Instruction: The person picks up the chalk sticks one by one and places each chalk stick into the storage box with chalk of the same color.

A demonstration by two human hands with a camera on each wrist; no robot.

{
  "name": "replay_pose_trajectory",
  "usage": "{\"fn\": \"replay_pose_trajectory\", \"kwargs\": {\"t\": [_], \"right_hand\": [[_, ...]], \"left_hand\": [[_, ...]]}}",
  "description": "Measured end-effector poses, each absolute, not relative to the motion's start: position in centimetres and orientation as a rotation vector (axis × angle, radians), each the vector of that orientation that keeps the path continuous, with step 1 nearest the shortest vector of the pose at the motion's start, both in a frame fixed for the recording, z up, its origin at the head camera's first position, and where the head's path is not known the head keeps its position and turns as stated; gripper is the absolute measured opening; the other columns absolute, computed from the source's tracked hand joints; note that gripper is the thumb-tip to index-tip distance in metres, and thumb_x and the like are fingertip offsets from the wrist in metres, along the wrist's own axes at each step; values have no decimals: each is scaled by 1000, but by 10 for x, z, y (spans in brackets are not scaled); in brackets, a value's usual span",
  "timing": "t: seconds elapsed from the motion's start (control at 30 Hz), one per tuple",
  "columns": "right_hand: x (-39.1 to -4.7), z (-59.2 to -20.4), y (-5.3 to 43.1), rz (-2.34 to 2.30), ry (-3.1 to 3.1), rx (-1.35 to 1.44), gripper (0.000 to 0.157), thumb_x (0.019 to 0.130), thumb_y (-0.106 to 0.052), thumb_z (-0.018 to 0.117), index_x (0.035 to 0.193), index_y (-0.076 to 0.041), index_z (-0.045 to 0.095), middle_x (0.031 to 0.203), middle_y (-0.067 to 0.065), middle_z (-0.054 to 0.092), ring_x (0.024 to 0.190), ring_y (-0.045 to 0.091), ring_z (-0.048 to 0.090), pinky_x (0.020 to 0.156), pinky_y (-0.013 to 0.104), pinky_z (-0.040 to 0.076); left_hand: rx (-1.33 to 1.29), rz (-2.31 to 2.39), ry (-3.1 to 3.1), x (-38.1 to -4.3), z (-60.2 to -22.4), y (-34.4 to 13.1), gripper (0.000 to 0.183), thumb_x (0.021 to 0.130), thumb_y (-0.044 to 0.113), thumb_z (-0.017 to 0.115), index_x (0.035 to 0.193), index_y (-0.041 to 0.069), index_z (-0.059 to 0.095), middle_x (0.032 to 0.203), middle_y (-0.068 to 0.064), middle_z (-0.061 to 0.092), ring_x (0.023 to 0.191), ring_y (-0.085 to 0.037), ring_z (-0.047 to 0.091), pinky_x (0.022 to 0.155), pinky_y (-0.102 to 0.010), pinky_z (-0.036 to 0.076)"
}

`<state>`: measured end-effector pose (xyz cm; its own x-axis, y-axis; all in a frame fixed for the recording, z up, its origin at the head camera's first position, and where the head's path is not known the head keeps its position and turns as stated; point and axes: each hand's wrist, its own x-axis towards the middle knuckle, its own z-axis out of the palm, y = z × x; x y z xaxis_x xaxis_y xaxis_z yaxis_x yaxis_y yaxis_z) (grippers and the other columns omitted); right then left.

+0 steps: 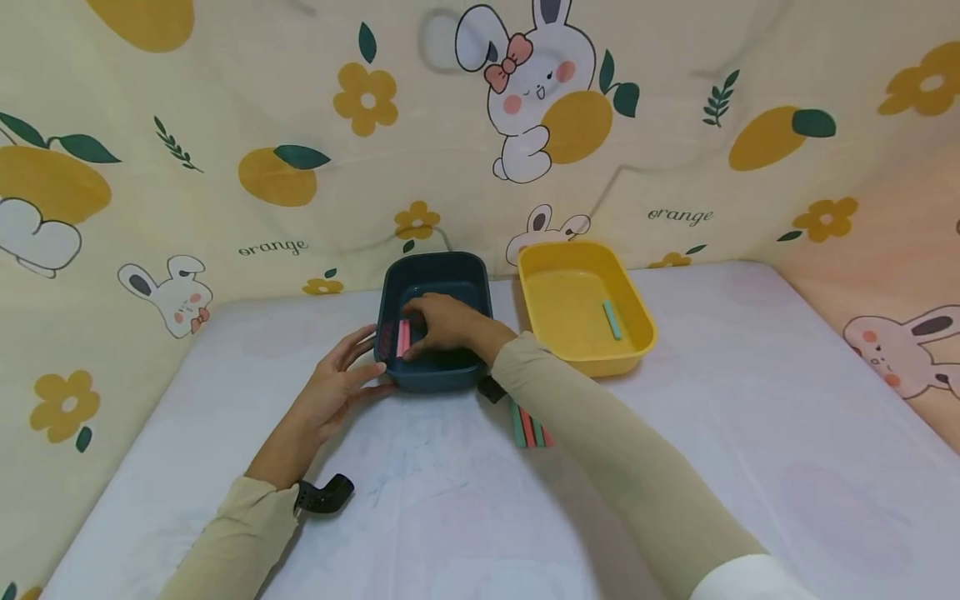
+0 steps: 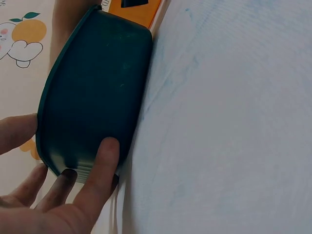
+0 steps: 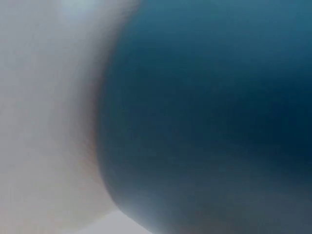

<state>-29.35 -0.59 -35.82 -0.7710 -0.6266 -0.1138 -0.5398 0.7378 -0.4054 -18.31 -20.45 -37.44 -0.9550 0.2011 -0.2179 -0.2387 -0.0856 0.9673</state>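
A dark blue plastic bin [image 1: 438,382] stands at the back of the table. My left hand [image 1: 333,392] braces its near left corner from outside, the thumb at the rim and fairly straight fingers against the walls; the left wrist view shows these fingers on the bin's wall [image 2: 97,73]. Inside the bin, my right hand [image 1: 446,323] pinches a pink stick [image 1: 403,338] between thumb and fingers near the left wall. A second pink strip seems to lie against it. In the right wrist view only the blurred bin wall [image 3: 195,122] shows; the fingers are hidden there.
To the right stands a yellow bin [image 1: 592,367] with one teal stick [image 1: 612,320] in it. Several green and red sticks [image 1: 528,427] lie on the table, partly under my right forearm. A patterned cloth [image 1: 442,158] hangs behind both bins.
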Motion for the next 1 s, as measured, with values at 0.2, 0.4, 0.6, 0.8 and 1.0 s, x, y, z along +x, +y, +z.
{"fn": "replay_pose_trajectory", "kwargs": {"t": [0.2,0.4,0.6,0.8,1.0], "right_hand": [[-284,-349,7,-650,2684,-1000,78,80,-48,81,145,-18,50,126,2,60,104,15,59,96,32,52],[-268,-342,31,-748,2694,-1068,76,80,-51,79,143,-18,53,125,1,61,106,14,59,96,32,53],[-248,-334,63,-870,2669,-1020,71,82,-48,79,142,-22,53,126,2,60,107,16,57,92,33,53],[-228,-332,94,-892,2643,-1024,73,80,-49,80,142,-21,54,125,3,60,107,16,56,90,37,53],[-208,-334,118,-904,2622,-988,73,79,-50,80,141,-24,55,122,-4,60,109,13,57,93,39,53]], "left_hand": [[-56,2115,1886,-182,-376,-204,71,99,0,53,159,22,24,166,-9,18,142,-35,36,110,-56,42],[-39,2064,1928,-184,-375,-205,66,99,4,56,157,21,28,167,-8,17,141,-34,35,110,-52,43],[-68,2042,1949,-185,-374,-204,64,100,8,57,157,21,31,167,-8,16,143,-34,34,111,-52,43],[-100,2050,1955,-183,-378,-206,64,100,9,58,156,23,32,167,-7,17,142,-32,35,112,-53,42],[-95,2045,1955,-185,-379,-204,64,99,9,59,156,26,33,167,-7,17,142,-32,36,112,-53,42]]}}
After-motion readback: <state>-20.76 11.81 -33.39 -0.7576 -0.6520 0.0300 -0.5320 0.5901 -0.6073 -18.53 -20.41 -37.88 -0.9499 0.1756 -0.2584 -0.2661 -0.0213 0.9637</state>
